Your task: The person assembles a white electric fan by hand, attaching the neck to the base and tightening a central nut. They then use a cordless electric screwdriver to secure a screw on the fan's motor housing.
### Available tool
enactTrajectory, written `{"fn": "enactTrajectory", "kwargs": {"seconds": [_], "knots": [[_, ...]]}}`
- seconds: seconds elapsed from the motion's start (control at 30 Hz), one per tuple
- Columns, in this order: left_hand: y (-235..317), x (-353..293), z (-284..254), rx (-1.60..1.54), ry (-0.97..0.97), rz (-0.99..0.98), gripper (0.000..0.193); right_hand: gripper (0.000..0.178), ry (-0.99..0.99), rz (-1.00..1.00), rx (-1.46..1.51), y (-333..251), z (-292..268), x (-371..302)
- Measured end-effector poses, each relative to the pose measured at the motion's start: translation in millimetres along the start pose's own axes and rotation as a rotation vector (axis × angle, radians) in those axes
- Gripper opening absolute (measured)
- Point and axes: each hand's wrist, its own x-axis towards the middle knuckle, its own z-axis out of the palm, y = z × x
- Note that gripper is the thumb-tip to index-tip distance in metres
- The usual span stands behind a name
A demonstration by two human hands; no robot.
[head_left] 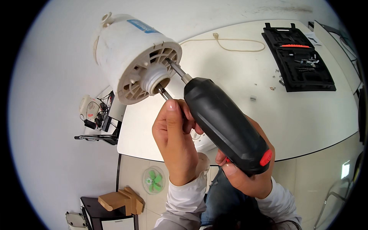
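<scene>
A white plastic motor housing (115, 53) lies tilted at the upper left, its slotted round end facing me. From the threaded collar (153, 76) in its middle sticks a metal shaft (164, 93), pinched by the thumb and fingers of my left hand (174, 142). My right hand (249, 176) is wrapped round a black cordless screwdriver (226, 122) with a red piece at its rear end. The screwdriver's bit (176, 69) reaches into an opening near the housing's rim. Its tip is hidden inside, so I cannot tell what it touches.
On the white table (230, 73) a pale cord (241, 50) loops behind the screwdriver. An opened black tool case (301, 61) lies at the far right, with small metal parts (272, 88) beside it. A white round part (201, 142) shows behind my hands. A green-bladed fan (153, 180) is on the floor.
</scene>
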Motion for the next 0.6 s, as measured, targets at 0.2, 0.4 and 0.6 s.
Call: {"fn": "enactTrajectory", "kwargs": {"seconds": [0.2, 0.4, 0.6], "knots": [[10.1, 8.3, 1.1, -0.113, 0.008, -0.056, 0.042, 0.064, 0.055, -0.059, -0.041, -6.1, 9.8, 11.4], [22.1, 15.7, 1.4, -0.201, -0.024, -0.109, 0.041, 0.062, 0.053, -0.099, -0.018, -12.0, 16.3, 18.0], [39.4, 30.3, -3.8, -0.303, -0.112, -0.149, 0.039, 0.061, 0.088, -0.110, 0.051, -23.1, 29.5, 26.9]]}}
